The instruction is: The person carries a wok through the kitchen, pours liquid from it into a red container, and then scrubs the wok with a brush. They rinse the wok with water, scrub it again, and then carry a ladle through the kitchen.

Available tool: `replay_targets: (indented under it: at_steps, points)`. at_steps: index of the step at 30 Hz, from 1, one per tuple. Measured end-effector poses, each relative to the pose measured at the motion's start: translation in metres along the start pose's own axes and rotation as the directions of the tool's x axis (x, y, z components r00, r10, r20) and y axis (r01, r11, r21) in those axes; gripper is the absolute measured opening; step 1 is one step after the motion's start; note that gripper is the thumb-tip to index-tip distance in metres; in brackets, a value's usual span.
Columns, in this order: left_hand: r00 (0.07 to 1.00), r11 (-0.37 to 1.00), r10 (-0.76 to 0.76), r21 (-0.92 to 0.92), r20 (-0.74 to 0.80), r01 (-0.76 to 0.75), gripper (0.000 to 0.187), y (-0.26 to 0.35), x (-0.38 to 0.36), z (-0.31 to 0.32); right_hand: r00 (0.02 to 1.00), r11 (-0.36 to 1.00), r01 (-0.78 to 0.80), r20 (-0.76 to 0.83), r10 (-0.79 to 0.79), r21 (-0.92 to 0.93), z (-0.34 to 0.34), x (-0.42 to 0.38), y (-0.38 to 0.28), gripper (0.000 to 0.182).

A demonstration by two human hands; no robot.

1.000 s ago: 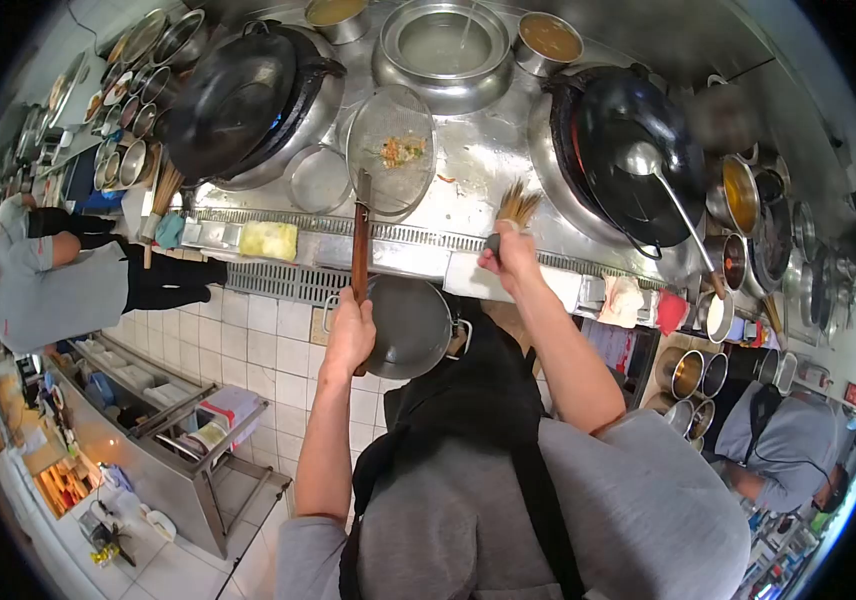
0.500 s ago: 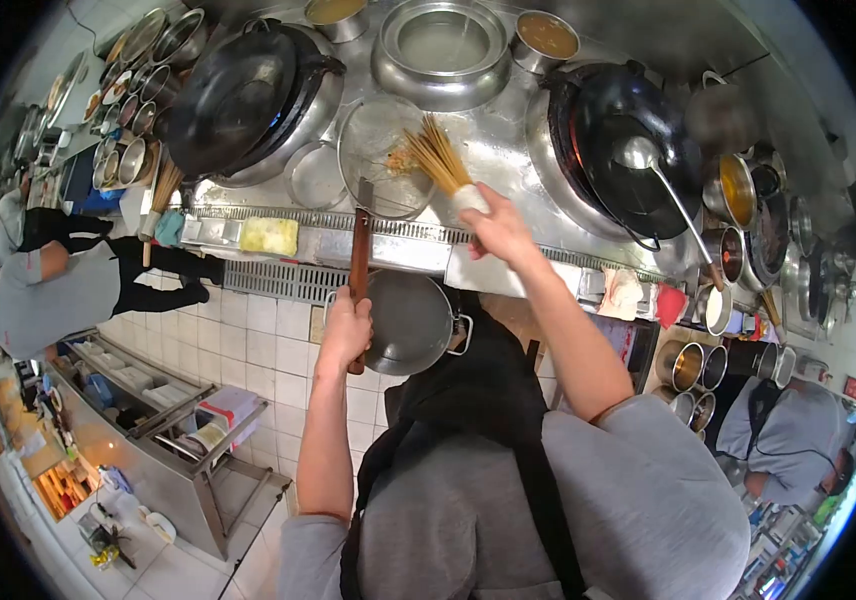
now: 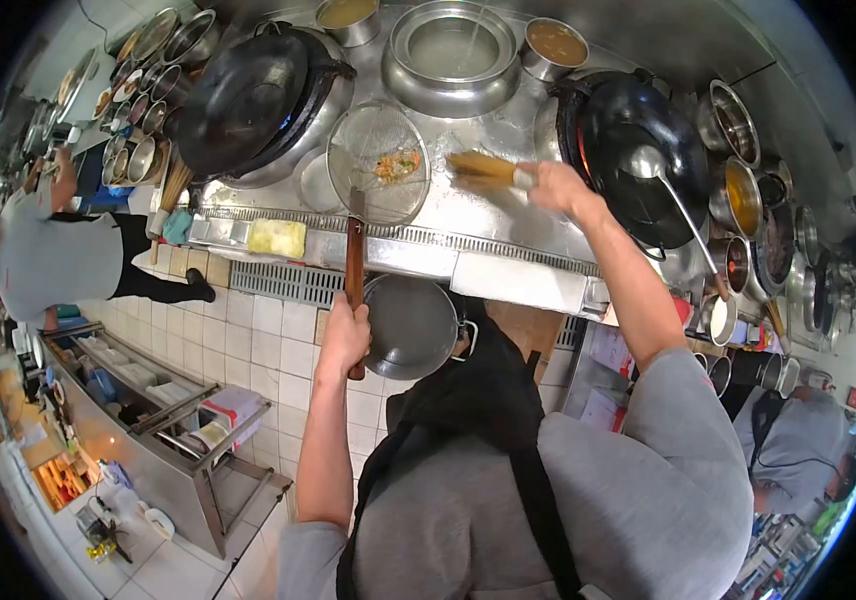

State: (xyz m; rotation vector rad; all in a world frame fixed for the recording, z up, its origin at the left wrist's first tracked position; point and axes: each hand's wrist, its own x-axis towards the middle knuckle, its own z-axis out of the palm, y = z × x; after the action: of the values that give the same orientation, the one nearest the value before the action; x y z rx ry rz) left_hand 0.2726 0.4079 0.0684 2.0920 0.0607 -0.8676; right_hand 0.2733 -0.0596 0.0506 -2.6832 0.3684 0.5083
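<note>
My left hand (image 3: 346, 338) is closed round the wooden handle of a round wire strainer (image 3: 348, 130), whose mesh lies over the steel stovetop (image 3: 468, 215). Orange and green food scraps (image 3: 397, 166) sit in the mesh. To the right, my right hand (image 3: 558, 188) grips the white-wrapped end of a bamboo brush (image 3: 488, 170), its bristles pointing left, slightly blurred, just off the strainer's rim. Below my left hand's side hangs a grey pan (image 3: 410, 328) with metal handles, in front of the black apron.
Black woks (image 3: 243, 100) stand left and right (image 3: 638, 140), the right one holding a ladle (image 3: 642, 161). A water pot (image 3: 451, 60) is at the back. A yellow sponge (image 3: 277, 238) lies on the front ledge. Other people stand far left (image 3: 63, 250) and right (image 3: 798, 440).
The brush in my right hand has moved right, off the strainer, and turned to lie nearly level. The person at left has shifted and raised an arm.
</note>
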Motion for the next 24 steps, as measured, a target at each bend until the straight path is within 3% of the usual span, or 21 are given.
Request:
replay_targets:
  at_steps: [2,5,6,9,10,14,16,19,20,21,22,23,24]
  points:
    - [1.000,0.999,0.020,0.026,-0.017,-0.020,0.020,0.007,-0.002,0.004,0.979,0.955,-0.198,0.099,0.180,0.222,-0.035,0.015,-0.017,0.062]
    - [0.999,0.994,0.018,0.105,-0.028,-0.015,0.024,0.021,-0.002,0.009,0.969,0.943,-0.213,-0.066,0.237,0.254,-0.008,0.056,0.000,0.060]
    - [0.999,0.991,0.011,0.136,-0.030,-0.007,0.028,0.025,-0.001,0.009,0.962,0.931,-0.257,-0.021,0.272,0.259,-0.004,0.058,-0.002,0.059]
    - [0.988,0.955,0.135,0.275,-0.079,-0.109,0.028,0.008,0.017,0.020,0.982,0.964,-0.178,-0.030,0.187,0.197,0.010,0.050,-0.002,0.058]
    - [0.994,0.962,0.087,0.265,-0.061,-0.068,0.029,0.013,0.018,0.023,0.983,0.958,-0.164,-0.040,0.178,0.236,0.010,0.040,-0.004,0.057]
    - [0.985,0.939,0.162,0.317,-0.058,-0.136,0.029,0.027,0.021,0.034,0.964,0.839,-0.223,-0.018,0.267,0.496,0.020,0.024,0.003,0.054]
    - [0.979,0.907,0.193,0.392,-0.065,-0.153,0.029,0.038,0.018,0.038,0.923,0.733,-0.287,-0.027,0.384,0.617,0.030,0.000,-0.004,0.051]
    - [0.978,0.911,0.204,0.374,-0.048,-0.171,0.029,0.038,0.023,0.053,0.842,0.468,-0.295,-0.005,0.539,0.833,0.076,-0.027,-0.042,0.038]
    - [0.980,0.907,0.192,0.390,-0.047,-0.158,0.029,0.047,0.019,0.057,0.841,0.371,-0.228,-0.011,0.542,0.900,0.120,-0.015,-0.041,0.035]
    - [0.976,0.903,0.214,0.390,-0.040,-0.182,0.029,0.046,0.019,0.061,0.783,0.426,-0.122,-0.176,0.596,0.897,0.156,0.002,-0.053,0.034]
    - [0.972,0.899,0.234,0.388,-0.035,-0.203,0.029,0.042,0.019,0.066,0.791,0.237,-0.186,0.002,0.612,0.953,0.131,-0.005,-0.090,0.036]
    - [0.968,0.895,0.250,0.388,-0.029,-0.220,0.029,0.038,0.018,0.069,0.841,0.044,-0.154,0.107,0.531,0.987,0.107,-0.012,-0.114,0.043]
    - [0.973,0.909,0.228,0.363,-0.026,-0.203,0.029,0.035,0.016,0.070,0.888,-0.044,-0.092,0.101,0.448,0.995,0.104,-0.009,-0.115,0.051]
